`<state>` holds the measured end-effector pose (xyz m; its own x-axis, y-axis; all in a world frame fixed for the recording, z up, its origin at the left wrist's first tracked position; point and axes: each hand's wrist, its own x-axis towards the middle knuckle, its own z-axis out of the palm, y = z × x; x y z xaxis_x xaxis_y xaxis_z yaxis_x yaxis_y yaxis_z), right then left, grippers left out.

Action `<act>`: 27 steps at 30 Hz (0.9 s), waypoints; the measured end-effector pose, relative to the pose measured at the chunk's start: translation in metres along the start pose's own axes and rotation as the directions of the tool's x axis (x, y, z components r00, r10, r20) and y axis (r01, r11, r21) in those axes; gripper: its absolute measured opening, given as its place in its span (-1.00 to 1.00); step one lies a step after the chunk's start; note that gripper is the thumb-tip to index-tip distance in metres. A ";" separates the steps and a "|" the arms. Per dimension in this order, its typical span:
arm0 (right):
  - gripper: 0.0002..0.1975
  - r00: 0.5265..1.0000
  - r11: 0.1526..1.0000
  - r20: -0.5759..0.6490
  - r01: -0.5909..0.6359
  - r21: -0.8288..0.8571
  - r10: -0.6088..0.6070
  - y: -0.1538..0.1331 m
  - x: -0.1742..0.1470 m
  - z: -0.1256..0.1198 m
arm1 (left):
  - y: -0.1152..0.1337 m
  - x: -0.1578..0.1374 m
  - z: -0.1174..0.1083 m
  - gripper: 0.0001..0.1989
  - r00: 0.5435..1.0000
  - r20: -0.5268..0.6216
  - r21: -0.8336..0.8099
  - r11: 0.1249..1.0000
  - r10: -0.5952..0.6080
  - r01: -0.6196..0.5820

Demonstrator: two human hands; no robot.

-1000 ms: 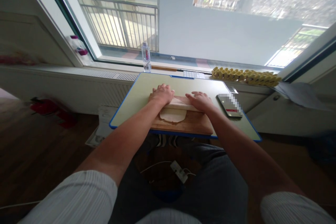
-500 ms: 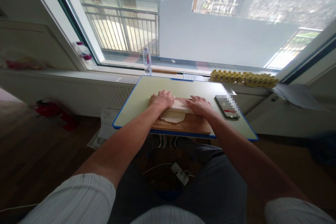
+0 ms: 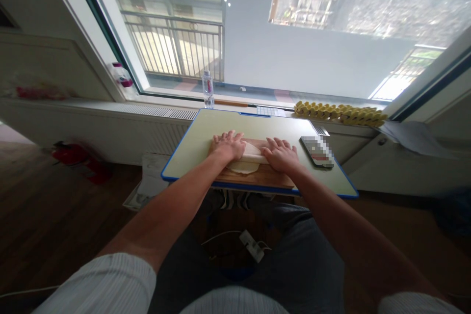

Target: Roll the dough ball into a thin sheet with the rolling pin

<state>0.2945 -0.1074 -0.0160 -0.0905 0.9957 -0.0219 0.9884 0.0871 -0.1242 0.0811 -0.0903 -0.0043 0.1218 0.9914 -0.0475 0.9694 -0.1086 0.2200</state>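
Observation:
A pale rolling pin [image 3: 253, 158] lies crosswise on a flat sheet of dough [image 3: 242, 169], on top of a brown wooden board [image 3: 270, 178]. My left hand [image 3: 229, 147] rests on the pin's left end, palm down, with its fingers stretched forward and spread. On the other end lies my right hand [image 3: 281, 155], also palm down with fingers apart. Between the hands the middle of the pin shows. Part of the dough sticks out on the near side of the pin, and some appears beyond it.
The board sits on a small pale table [image 3: 187, 152] with a blue edge. A phone [image 3: 317, 152], blurred out, lies at its right. On the window sill stand a water bottle [image 3: 208, 91] and a yellow zigzag object [image 3: 338, 113]. A power strip [image 3: 251, 246] lies on the floor below.
Both hands have shifted slightly toward me with the rolling pin, covering more of the near dough. Their fingers are more stretched out and spread. The view has tilted slightly.

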 end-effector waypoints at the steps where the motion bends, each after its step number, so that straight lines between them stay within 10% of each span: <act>1: -0.25 1.000 1.000 -0.001 0.002 -0.005 -0.002 -0.001 -0.001 0.000 | 0.000 -0.002 0.000 -0.33 1.000 0.002 -0.004 1.000 -0.001 0.001; 27: -0.39 0.983 0.983 -0.154 0.074 -0.166 -0.100 -0.016 -0.076 0.003 | 0.005 -0.069 0.028 -0.38 0.965 -0.254 0.038 0.998 0.067 -0.059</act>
<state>0.2857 -0.1849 -0.0149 -0.1691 0.9750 0.1440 0.9855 0.1648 0.0408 0.0835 -0.1615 -0.0272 0.1281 0.9679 0.2161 0.9680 -0.1694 0.1849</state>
